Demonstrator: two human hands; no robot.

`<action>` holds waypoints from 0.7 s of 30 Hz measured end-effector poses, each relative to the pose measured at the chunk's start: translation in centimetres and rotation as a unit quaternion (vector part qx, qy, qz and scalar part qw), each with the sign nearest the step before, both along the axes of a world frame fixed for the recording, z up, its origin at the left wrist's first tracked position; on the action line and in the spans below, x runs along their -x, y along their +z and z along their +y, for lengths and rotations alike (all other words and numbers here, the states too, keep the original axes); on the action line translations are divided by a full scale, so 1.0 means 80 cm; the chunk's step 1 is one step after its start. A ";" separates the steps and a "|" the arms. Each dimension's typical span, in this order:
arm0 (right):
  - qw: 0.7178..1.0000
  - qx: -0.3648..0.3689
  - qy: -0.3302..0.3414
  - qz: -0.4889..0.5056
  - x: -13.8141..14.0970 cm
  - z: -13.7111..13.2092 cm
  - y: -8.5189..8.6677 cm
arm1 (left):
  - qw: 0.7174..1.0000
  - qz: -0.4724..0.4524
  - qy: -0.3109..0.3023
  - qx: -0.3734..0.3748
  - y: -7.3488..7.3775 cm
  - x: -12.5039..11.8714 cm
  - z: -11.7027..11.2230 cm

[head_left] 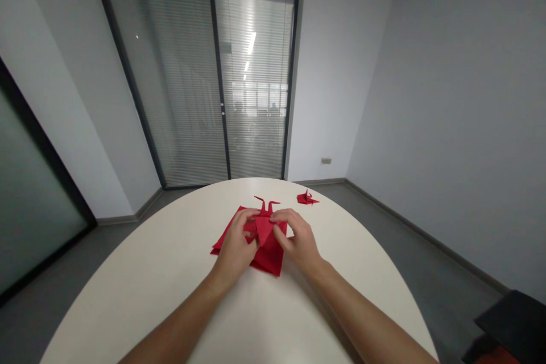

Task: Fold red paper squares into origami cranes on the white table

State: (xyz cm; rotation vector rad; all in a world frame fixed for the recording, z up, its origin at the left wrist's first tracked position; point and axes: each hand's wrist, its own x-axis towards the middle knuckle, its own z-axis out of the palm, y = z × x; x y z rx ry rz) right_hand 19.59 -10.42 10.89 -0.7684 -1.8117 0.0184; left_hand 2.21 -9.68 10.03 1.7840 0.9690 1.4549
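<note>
Between my two hands is a red origami figure (264, 230), with a downward-pointing triangular flap and two thin, bent points rising at its far end. My left hand (236, 242) grips its left side, fingers curled around the edge. On the right side, my right hand (301, 239) pinches it between thumb and fingers. Red paper sheets (272, 259) lie on the table under the figure, partly covered by it and by my left hand. Further back to the right sits a small folded red paper crane (307, 198), apart from both hands.
The round white table (170, 273) has its curved far edge just beyond the crane. Behind it stand glass panels with blinds (183, 91) in dark frames. A dark piece of furniture (518, 318) is at the lower right, beside the table.
</note>
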 end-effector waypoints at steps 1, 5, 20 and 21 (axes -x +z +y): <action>1.000 0.001 0.000 -0.003 0.000 0.000 -0.001 | 1.000 0.002 0.000 0.007 0.000 0.000 0.000; 0.999 0.033 0.022 0.000 0.004 -0.001 -0.010 | 0.999 0.003 0.033 -0.009 -0.003 0.006 0.003; 0.998 0.009 0.015 0.066 0.007 0.002 -0.015 | 0.990 -0.080 -0.067 0.096 0.011 -0.005 -0.006; 0.998 0.012 0.017 0.065 0.007 0.002 -0.014 | 0.988 -0.087 -0.081 0.097 0.012 -0.005 -0.007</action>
